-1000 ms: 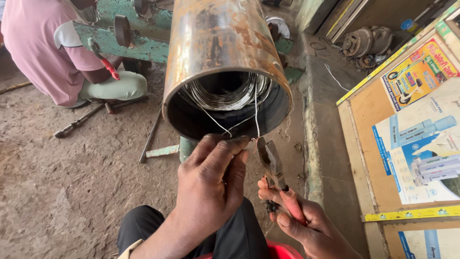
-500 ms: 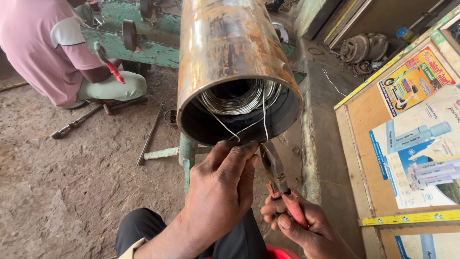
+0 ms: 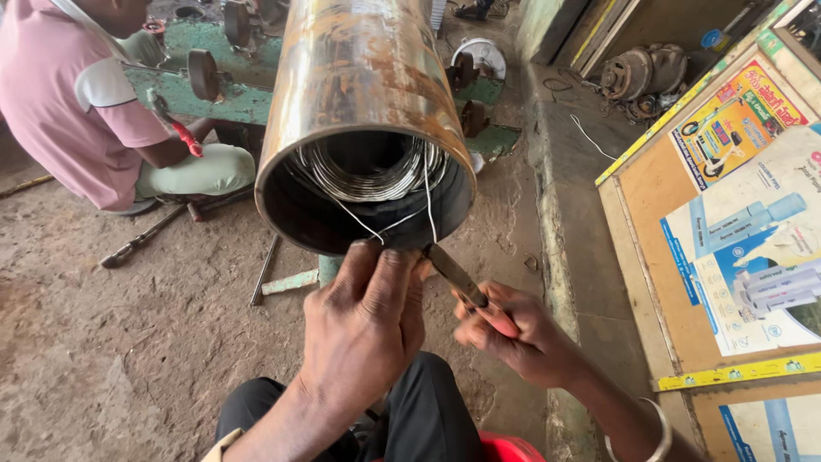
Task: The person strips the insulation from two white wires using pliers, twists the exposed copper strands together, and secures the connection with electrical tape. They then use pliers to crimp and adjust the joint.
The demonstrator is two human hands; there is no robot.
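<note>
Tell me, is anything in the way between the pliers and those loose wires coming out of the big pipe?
Nothing visible blocks them. The pliers in the right hand have their tip right at the wire ends below the rusty pipe's rim. The left hand pinches the wires just beside the tip, not across its path.

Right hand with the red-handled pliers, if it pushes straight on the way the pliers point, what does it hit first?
Probably the thin wire at the plier tips, then the rusty pipe rim; depth is unclear.

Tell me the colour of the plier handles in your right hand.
Red: the pliers in the right hand have red grips, seen in the head view.
</note>
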